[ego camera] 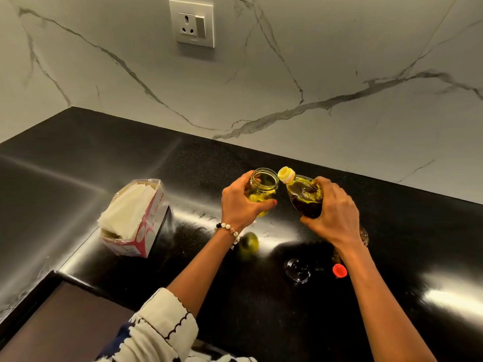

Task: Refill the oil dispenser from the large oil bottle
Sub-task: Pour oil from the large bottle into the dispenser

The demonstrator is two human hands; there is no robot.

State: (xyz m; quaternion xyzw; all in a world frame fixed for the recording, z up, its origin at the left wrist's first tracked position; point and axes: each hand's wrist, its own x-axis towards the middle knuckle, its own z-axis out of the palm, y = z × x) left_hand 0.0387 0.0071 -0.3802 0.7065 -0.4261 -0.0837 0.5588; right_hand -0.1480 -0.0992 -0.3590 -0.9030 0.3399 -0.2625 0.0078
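With the oil dispenser (263, 190) gripped by the left hand (241, 202) and the tilted large oil bottle (303, 194) clasped by the right hand (333, 207), spillage onto the counter (209, 165) was judged likely if the spout missed the rim.

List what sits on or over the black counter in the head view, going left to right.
Tissue box → left hand gripping the glass oil dispenser → large oil bottle, tilted toward the dispenser → right hand holding it. Nearer the person: clear glass lid → red cap.

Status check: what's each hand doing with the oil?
Left hand grips open glass jar. Right hand tilts yellow-necked plastic oil bottle, neck at jar's rim. Nothing between them.
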